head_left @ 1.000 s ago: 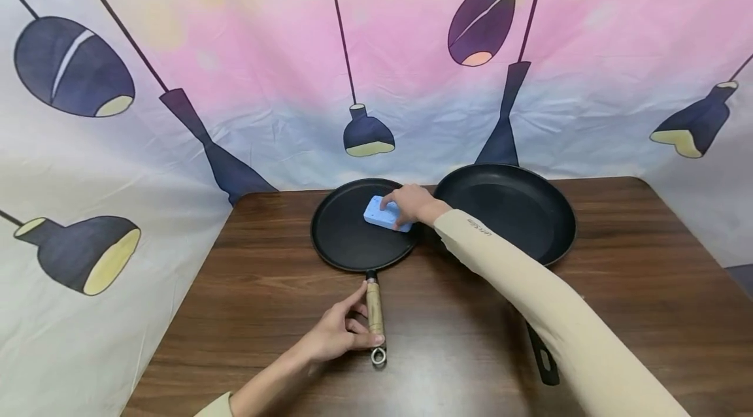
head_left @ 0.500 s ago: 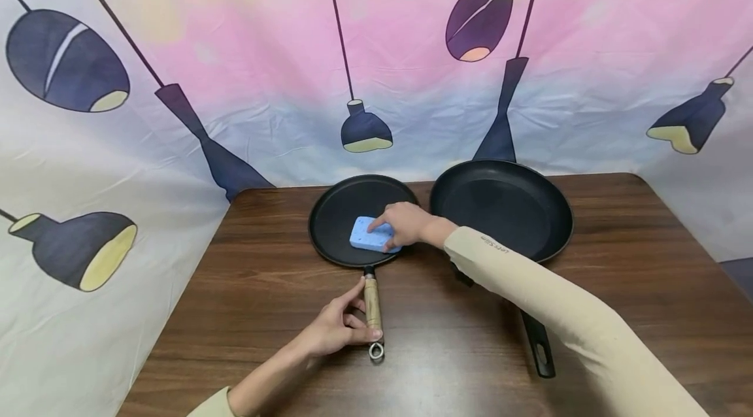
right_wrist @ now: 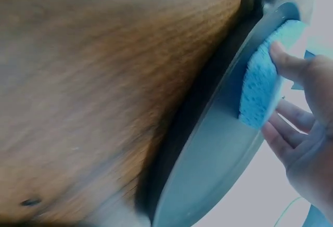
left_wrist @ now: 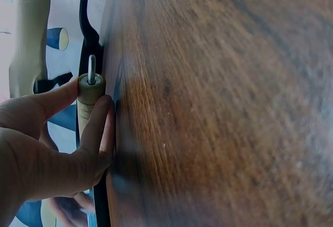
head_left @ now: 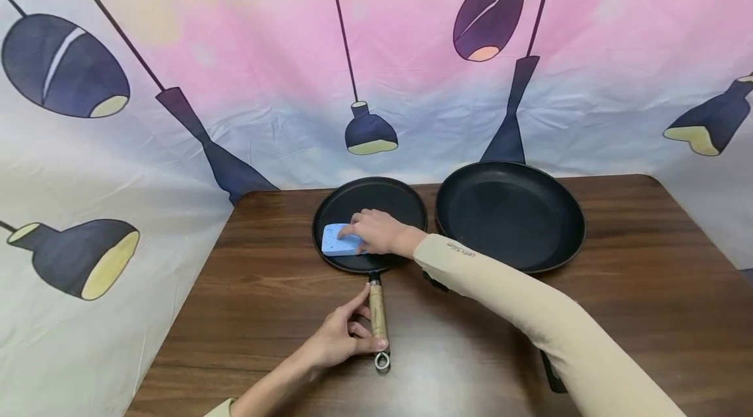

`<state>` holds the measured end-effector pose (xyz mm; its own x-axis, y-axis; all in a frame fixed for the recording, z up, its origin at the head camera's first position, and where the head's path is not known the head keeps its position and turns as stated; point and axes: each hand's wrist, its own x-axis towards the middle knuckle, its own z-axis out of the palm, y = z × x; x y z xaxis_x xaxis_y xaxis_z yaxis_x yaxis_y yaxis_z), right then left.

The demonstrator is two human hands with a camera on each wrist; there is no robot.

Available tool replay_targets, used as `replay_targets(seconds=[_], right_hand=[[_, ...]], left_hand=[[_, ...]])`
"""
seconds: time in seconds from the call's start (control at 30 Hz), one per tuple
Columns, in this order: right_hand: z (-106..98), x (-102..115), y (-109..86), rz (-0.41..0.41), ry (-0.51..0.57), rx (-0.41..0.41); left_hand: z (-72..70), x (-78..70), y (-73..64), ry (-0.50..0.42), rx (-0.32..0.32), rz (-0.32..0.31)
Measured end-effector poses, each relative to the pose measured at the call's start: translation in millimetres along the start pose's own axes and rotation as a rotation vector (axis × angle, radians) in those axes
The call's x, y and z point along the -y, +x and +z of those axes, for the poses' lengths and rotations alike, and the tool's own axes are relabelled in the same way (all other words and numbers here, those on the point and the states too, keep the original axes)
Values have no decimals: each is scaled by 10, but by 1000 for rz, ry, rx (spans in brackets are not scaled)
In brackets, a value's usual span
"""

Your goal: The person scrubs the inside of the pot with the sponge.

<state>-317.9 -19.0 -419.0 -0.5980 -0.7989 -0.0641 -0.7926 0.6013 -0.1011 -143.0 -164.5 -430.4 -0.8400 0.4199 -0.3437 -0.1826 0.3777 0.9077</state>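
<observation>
A flat black pan (head_left: 382, 195) with a wooden handle (head_left: 378, 316) lies on the table, its handle toward me. My left hand (head_left: 344, 335) grips that handle from the left side; in the left wrist view the thumb and fingers (left_wrist: 96, 128) are on either side of the handle, near its metal ring. On the pan's near left part sits a light blue sponge (head_left: 338, 240). My right hand (head_left: 379, 232) holds the sponge by its right end against the pan. The right wrist view has the thumb on one edge of the sponge (right_wrist: 260, 81) and fingers at the other.
A larger, deeper black frying pan (head_left: 506, 214) stands close to the right of the flat pan. Its dark handle (head_left: 553, 374) is partly hidden under my right sleeve (head_left: 518, 302). Behind the wooden table (head_left: 259, 286) hangs a cloth (head_left: 265, 44) printed with lamps.
My right hand has slid the sponge across the pan from its right side to the near left. My left hand stays on the wooden handle.
</observation>
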Motion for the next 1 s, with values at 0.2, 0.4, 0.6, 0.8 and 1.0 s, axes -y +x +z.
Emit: replay_targets(seconds=[0.2,0.4,0.6,0.8,1.0], right_hand=[[54,-54,267,114,-89,-39],[75,-322,345,308,-12,-57],[35,-592,179,441,18,-35],[-109,-712,-47,383,84,42],[-195,-733,-252,345,214,121]], left_hand=[[2,7,-13,-1,-16,2],[11,6,-18,-11,-23,-4],[34,9,-6,-19,-12,4],[34,-4,8,1,-7,15],[27,-8,5,11,-11,11]])
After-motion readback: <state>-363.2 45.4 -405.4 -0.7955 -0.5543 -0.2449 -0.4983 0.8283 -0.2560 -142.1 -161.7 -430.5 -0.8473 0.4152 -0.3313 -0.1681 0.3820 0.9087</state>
